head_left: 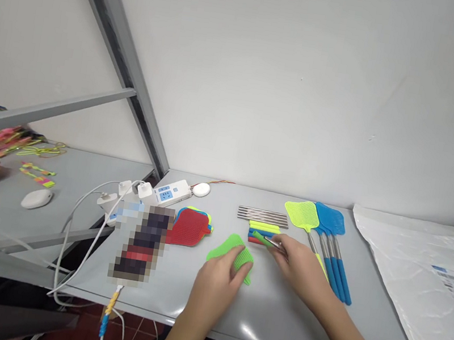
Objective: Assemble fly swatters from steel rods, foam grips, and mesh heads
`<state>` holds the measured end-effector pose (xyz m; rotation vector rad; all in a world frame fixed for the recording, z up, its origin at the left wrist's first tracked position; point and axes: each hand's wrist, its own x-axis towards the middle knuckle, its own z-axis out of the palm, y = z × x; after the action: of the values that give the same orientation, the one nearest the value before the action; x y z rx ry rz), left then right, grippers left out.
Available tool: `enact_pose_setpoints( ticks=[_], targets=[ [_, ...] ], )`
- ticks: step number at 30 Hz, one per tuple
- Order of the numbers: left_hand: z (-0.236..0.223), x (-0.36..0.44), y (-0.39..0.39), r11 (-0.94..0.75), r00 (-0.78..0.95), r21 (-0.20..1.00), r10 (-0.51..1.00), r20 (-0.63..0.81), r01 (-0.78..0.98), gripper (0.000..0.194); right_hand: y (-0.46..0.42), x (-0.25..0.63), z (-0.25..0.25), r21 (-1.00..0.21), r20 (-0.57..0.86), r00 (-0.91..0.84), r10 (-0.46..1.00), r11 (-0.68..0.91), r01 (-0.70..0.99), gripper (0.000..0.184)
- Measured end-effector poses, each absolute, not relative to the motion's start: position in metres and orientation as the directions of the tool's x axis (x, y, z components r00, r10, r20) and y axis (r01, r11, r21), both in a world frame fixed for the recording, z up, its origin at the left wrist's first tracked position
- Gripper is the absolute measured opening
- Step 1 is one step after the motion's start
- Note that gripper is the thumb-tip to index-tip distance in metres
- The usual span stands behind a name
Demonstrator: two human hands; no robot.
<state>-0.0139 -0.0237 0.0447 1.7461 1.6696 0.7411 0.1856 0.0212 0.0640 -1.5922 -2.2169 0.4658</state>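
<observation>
my left hand [216, 280] grips a green swatter-head [224, 246]; at two o'clock, my right hand [297, 261] pinches a metal rod [275, 244].

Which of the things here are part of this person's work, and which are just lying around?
Part of the work, it seems:
green swatter head, at the left hand
green tube and metal rod, in the right hand
loose metal rods
coloured tubes
stacked swatter heads
assembled swatters

Apparently just lying about:
power strip
round white gadget
white plastic package
blurred-out dark object
</observation>
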Motion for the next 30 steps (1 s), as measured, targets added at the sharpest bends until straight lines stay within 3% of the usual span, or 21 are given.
enact_pose_setpoints(
  ticks=[2,5,9,11,14,16,18,23,30],
  targets=[
    [0.051,0.001,-0.016,-0.133,0.082,0.875,0.991,0.107,0.466,0.038,0.016,0.183,0.071,-0.64,0.136,-0.286,0.949,0.304,0.706,0.02],
    [0.052,0.026,-0.004,-0.234,0.086,0.935,0.972,0.219,0.266,0.028,0.009,0.179,0.074,-0.781,0.155,-0.281,0.947,0.291,0.553,0.022],
    [0.04,0.053,0.002,-0.188,-0.02,0.981,0.982,0.189,0.037,0.025,0.006,0.185,0.069,-0.864,0.139,-0.21,0.968,0.222,0.451,0.022],
    [0.034,0.062,0.0,-0.184,-0.042,0.983,0.982,0.183,-0.013,0.023,0.008,0.191,0.072,-0.925,0.14,-0.096,0.986,0.165,0.342,0.022],
    [0.027,0.073,-0.006,-0.196,0.034,0.981,0.98,0.195,0.013,0.02,0.011,0.199,0.091,-0.99,0.137,0.107,0.985,0.14,-0.025,0.026],
    [0.024,0.079,-0.01,-0.186,0.099,0.98,0.979,0.178,0.073,0.018,0.014,0.198,0.108,-0.94,0.159,0.158,0.975,0.198,-0.276,0.029],
    [0.022,0.083,-0.013,-0.164,0.147,0.977,0.979,0.143,0.138,0.016,0.017,0.193,0.123,-0.877,0.207,0.167,0.964,0.258,-0.405,0.03],
    [0.018,0.085,-0.018,-0.147,0.254,0.963,0.963,0.088,0.227,0.016,0.025,0.178,0.13,-0.853,0.229,0.089,0.969,0.243,-0.462,0.032],
    [0.016,0.085,-0.015,-0.033,0.237,0.97,0.971,-0.025,0.239,0.021,0.023,0.178,0.118,-0.876,0.179,0.029,0.983,0.173,-0.45,0.032]
  ],
)
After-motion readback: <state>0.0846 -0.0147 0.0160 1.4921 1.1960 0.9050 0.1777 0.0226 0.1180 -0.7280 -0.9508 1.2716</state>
